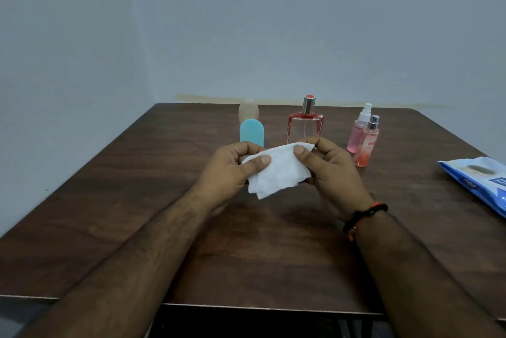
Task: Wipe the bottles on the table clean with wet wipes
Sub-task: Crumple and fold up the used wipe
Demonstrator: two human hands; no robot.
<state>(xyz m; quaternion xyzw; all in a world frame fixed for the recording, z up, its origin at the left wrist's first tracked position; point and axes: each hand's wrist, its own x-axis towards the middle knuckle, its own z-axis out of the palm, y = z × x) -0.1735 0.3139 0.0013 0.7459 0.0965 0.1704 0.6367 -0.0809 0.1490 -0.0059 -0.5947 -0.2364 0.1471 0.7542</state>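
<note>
You are holding a white wet wipe (276, 170) up between both hands above the middle of the dark wooden tabletop (142, 217). Your left hand (230, 170) is pinching the wipe's left edge, thumb pressing on top and fingers curling behind it, while your right hand (325, 168) is pinching the upper right part in the same way, thumb on the front and fingers wrapping round the back. The wipe is hanging crumpled and partly unfolded between them, its lower corner drooping toward you. A black and orange wristband (364, 217) is sitting on your right wrist. The bottles are standing in a row toward the far edge of the tabletop, behind your hands: a blue rounded bottle (251, 132) with a pale beige bottle (247, 111) just behind it, a clear square perfume bottle (306, 124) with red edges and a silver cap, and further right two pink spray bottles (362, 137) standing just beside each other. A blue and white wet wipes pack (482, 181) is lying flat at the right edge of the tabletop, well apart from the bottles
</note>
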